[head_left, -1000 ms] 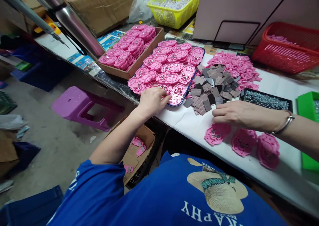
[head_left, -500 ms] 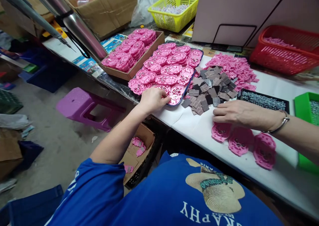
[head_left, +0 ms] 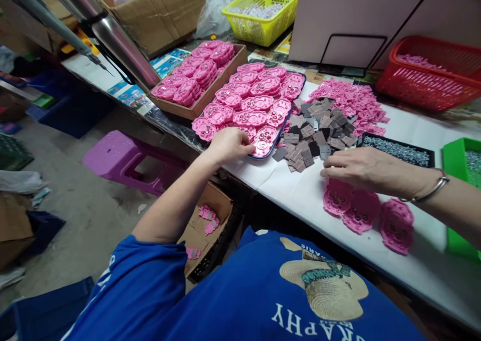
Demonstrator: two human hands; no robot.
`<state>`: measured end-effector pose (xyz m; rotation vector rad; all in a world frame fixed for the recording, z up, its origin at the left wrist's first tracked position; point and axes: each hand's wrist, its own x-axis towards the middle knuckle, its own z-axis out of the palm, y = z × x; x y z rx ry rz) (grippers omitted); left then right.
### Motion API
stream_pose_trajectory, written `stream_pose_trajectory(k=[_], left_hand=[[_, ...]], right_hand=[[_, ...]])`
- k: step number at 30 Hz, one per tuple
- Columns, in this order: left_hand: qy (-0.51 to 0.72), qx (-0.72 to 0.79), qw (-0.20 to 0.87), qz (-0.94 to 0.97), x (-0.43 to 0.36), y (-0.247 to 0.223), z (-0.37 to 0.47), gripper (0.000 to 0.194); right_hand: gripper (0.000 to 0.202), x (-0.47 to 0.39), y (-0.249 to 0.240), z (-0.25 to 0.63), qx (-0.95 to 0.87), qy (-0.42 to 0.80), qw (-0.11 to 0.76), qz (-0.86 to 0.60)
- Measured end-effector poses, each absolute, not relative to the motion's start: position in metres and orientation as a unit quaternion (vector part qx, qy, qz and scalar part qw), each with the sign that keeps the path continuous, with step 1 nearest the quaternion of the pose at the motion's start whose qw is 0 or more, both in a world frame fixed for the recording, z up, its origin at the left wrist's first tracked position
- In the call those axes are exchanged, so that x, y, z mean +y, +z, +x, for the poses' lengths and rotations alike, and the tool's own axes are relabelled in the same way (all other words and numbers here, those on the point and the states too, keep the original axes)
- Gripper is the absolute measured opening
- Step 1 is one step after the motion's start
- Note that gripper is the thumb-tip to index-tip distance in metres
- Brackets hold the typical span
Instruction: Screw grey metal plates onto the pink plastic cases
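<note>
"How are your hands placed?"
"My left hand point(head_left: 232, 144) is curled at the near corner of the blue-rimmed tray point(head_left: 271, 151), its fingertips down by the stacked pink plates point(head_left: 258, 103); from here I can't tell whether they pinch one."
"And your right hand point(head_left: 361, 168)?"
"Fingers pressed close together, low over the white counter point(head_left: 296, 185). I can't make out anything between the tips."
"What's right around it?"
"I see three loose pink plates point(head_left: 361, 211) just on my body's side of it, and a pile of grey tiles point(head_left: 319, 130) just beyond the fingertips, against a heap of small pink parts point(head_left: 351, 103)."
"Farther out?"
"On my right, metal bits point(head_left: 398, 150) in a black tray, then a green bin point(head_left: 453, 156). A cardboard box point(head_left: 221, 81) of more pink plates stands beside the blue-rimmed tray, and I've a yellow basket point(head_left: 259, 32) behind."
</note>
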<state>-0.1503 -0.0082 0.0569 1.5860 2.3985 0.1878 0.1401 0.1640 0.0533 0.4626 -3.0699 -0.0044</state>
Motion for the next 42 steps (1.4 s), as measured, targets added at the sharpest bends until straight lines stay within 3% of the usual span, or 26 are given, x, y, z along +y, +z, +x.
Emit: stream_pose_trajectory(k=[16, 23, 28, 36, 42], left_hand=[[0.088, 0.786, 0.221, 0.571, -0.002, 0.060, -0.164, 0.029], [0.069, 0.777, 0.251, 0.573, 0.002, 0.064, -0.166, 0.029], [0.085, 0.821, 0.227, 0.517, 0.002, 0.061, -0.166, 0.024], [0.103, 0.849, 0.202, 0.478, 0.001, 0.061, -0.164, 0.023], [0.084, 0.859, 0.153, 0.481, 0.001, 0.060, -0.159, 0.020]], right_hand=[[0.024, 0.157, 0.052, 0.119, -0.981, -0.043, 0.051, 0.183], [0.025, 0.158, 0.059, 0.121, -0.996, -0.035, 0.047, 0.065], [0.027, 0.166, 0.060, 0.128, -0.999, 0.027, 0.040, -0.015], [0.027, 0.159, 0.050, 0.147, -0.994, 0.076, -0.038, 0.064], [0.028, 0.143, 0.036, 0.146, -0.995, 0.094, 0.007, 0.017]])
